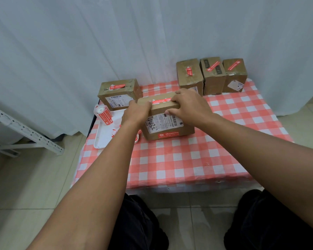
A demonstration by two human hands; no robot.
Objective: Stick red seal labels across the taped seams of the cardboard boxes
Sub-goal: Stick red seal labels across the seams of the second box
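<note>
Though held, red-sealed brown box [167, 121].

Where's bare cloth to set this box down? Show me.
Free: the checked tablecloth between the held box and the near edge, and right of it below the three back boxes. Crowded: the left, with white tray, label roll, another box.
</note>
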